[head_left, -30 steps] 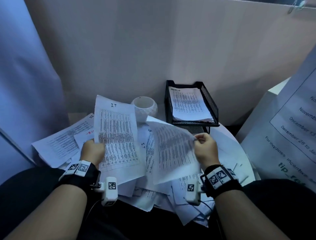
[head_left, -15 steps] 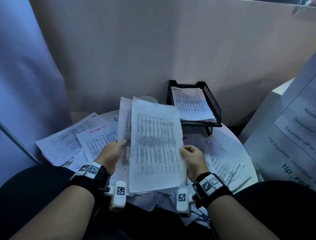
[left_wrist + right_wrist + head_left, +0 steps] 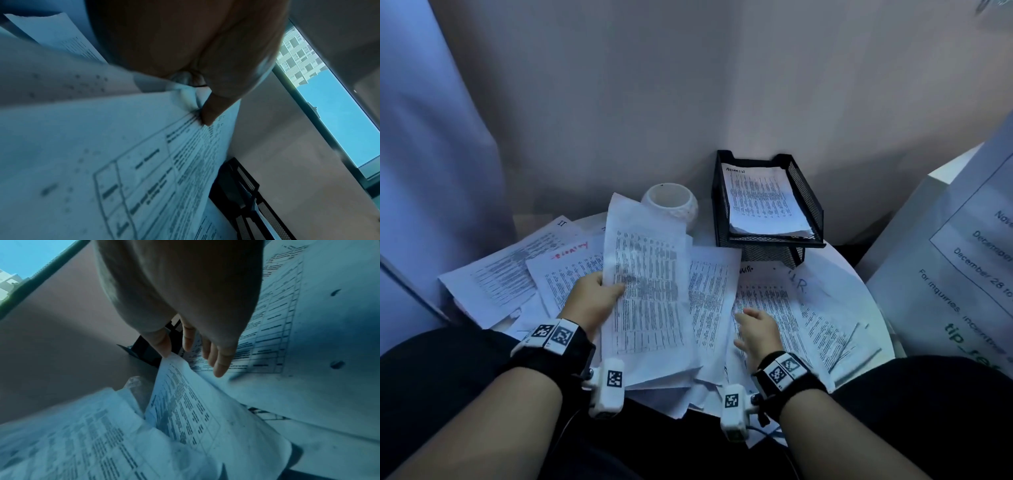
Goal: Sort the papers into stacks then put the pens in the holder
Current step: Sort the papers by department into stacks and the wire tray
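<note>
Head: left hand [image 3: 594, 296] pinches sheets [image 3: 649, 291] by their left edge, raised over the loose papers [image 3: 767, 301] on the table [image 3: 859, 291]; right hand [image 3: 756, 330] spread flat on the papers, holding nothing; white holder [image 3: 671, 205] beside the black tray [image 3: 808, 205] behind the pile.
Left wrist: thumb [image 3: 213, 112] clamps the sheets.
Right wrist: fingers [image 3: 220, 363] straight, wide, over papers.

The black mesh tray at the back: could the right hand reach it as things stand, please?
Probably yes. The right hand is open and holds nothing, and the black mesh tray stands just beyond it, with only loose flat papers lying between them.
</note>
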Demonstrator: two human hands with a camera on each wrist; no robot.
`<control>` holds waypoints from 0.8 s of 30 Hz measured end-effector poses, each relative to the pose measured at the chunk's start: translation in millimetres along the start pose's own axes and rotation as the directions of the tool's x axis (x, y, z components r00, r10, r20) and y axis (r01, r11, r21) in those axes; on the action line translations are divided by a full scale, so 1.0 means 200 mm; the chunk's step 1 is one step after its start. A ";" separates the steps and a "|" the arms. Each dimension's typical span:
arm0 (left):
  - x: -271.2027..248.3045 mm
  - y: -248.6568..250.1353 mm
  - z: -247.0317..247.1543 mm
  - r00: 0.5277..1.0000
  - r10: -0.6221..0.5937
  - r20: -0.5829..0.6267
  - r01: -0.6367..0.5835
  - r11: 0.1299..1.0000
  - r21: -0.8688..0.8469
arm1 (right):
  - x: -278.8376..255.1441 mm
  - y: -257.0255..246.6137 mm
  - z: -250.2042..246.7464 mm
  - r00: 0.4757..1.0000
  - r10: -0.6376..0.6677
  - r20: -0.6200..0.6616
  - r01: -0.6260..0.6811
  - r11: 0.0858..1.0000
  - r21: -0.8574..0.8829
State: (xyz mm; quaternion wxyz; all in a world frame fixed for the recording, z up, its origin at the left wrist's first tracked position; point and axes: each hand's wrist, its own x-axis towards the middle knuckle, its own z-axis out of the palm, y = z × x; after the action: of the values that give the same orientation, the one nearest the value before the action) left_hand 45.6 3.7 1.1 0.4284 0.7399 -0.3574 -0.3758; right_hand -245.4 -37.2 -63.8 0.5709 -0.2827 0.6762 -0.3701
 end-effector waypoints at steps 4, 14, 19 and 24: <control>0.02 -0.02 -0.04 0.998 -0.006 -0.059 0.003 0.999 -0.051 | -0.01 0.02 0.05 0.991 0.094 0.092 -0.093 0.995 -0.025; 0.01 -0.03 -0.07 0.995 -0.017 -0.098 0.011 0.998 -0.063 | -0.04 -0.05 0.11 0.957 -0.283 0.066 0.288 0.896 -0.338; 0.01 -0.01 -0.05 0.991 -0.040 -0.125 0.039 0.999 -0.012 | -0.14 -0.27 0.03 0.794 -0.546 0.267 0.603 0.655 -0.455; 0.00 0.00 -0.04 0.989 -0.044 -0.138 0.047 0.999 0.020 | -0.26 -0.48 -0.05 0.743 -0.610 0.275 0.656 0.745 -0.122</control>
State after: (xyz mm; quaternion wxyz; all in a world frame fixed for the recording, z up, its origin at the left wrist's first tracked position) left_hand 52.5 6.7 4.3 0.4347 0.7770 -0.3142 -0.3294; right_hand -250.0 -47.1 45.4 0.4470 -0.5938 0.5077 -0.4357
